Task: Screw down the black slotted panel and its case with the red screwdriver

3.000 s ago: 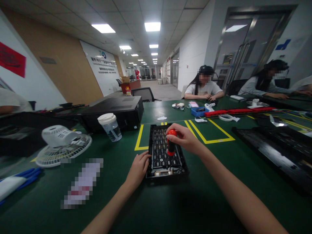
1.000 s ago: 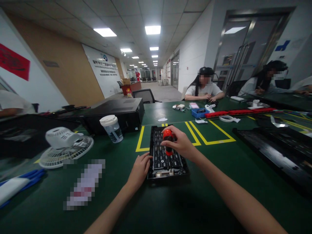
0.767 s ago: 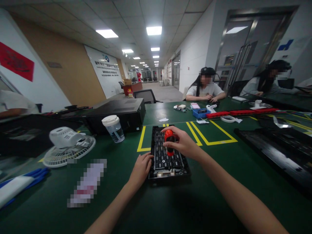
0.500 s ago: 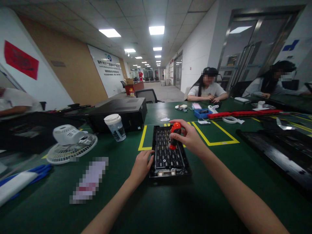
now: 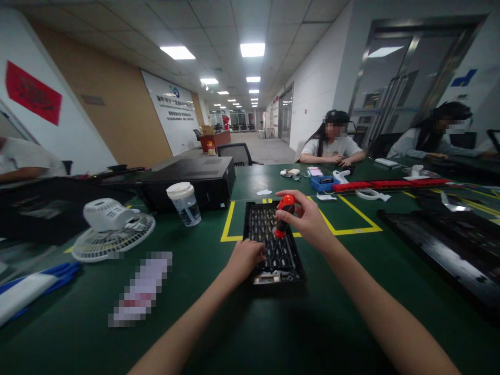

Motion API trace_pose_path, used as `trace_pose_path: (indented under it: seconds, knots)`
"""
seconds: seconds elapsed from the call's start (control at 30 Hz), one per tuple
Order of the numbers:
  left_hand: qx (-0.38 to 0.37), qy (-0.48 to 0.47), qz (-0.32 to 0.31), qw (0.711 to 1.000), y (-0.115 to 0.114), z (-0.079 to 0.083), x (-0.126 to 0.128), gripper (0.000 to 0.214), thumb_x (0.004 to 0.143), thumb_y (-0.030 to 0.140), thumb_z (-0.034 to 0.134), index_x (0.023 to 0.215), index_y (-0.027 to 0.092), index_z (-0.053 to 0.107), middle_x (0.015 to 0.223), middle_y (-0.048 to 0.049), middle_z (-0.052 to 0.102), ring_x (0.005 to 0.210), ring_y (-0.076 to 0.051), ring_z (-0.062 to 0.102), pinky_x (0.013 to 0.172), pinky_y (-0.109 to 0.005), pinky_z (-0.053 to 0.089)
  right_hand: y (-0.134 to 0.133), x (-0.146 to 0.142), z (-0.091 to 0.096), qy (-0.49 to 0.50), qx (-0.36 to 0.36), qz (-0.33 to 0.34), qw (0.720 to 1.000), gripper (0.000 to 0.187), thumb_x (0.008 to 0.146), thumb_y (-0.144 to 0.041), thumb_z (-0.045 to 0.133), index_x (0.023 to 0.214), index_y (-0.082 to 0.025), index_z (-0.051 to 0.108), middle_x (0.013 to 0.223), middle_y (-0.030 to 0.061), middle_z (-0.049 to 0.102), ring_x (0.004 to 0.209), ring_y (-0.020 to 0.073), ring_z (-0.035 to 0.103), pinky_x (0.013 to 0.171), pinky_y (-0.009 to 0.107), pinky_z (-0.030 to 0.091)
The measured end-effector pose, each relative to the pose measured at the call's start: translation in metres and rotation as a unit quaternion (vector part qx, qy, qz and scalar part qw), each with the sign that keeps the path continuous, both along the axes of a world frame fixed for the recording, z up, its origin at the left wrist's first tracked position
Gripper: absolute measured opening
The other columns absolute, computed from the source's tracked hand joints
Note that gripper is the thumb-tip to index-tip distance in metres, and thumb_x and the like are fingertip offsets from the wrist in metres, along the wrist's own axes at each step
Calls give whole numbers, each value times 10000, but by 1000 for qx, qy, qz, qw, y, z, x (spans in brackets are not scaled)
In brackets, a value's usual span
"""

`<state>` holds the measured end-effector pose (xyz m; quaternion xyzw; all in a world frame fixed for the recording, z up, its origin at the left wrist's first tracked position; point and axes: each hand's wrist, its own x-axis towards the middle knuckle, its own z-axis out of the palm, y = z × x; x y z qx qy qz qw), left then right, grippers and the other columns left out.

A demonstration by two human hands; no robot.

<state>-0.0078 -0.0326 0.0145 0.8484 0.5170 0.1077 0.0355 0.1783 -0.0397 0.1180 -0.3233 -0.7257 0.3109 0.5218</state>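
The left hand [image 5: 246,259] has moved from the side of the black rectangular plastic case [image 5: 278,289] to curl over its near-left interior; whether it grips anything I cannot tell. The right hand [image 5: 310,221] still grips the red-and-black screwdriver [image 5: 287,207], now tilted, above the case's right side. The case stays on the green desk [image 5: 281,336].

Red-and-black screwdriver [image 5: 288,203], black case [image 5: 301,272], green table [image 5: 250,338] (lined in yellow tape [image 5: 353,231]), white fan [image 5: 105,214].
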Motion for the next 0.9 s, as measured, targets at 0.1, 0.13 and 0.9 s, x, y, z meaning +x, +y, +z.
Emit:
trace_pose_path:
  seconds: [0.1, 0.13, 0.9]
  knots:
    - [-8, 9, 3, 1000, 4, -2, 3, 102, 749, 248, 608, 846, 232, 635, 851, -19, 676, 842, -201, 589, 722, -286, 369, 0, 0, 0, 0, 0, 5, 1000, 369, 753, -288, 625, 1092, -180, 526, 831, 10, 540, 685, 127, 535, 641, 262, 457]
    - [-9, 11, 6, 1000, 5, -3, 4, 100, 744, 245, 611, 841, 233, 637, 843, -21, 677, 841, -206, 591, 721, -289, 369, 0, 1, 0, 0, 1, 7, 1000, 369, 754, -292, 623, 1092, -181, 525, 834, 11, 542, 689, 127, 535, 646, 264, 456]
    - [26, -23, 28, 999, -1, -4, 5, 111, 831, 255, 503, 881, 211, 591, 817, -43, 662, 794, -199, 606, 725, -303, 394, -4, 2, 0, 12, -8, 13, 1000, 372, 757, -308, 623, 1091, -182, 519, 829, 8, 547, 703, 132, 561, 671, 273, 475]
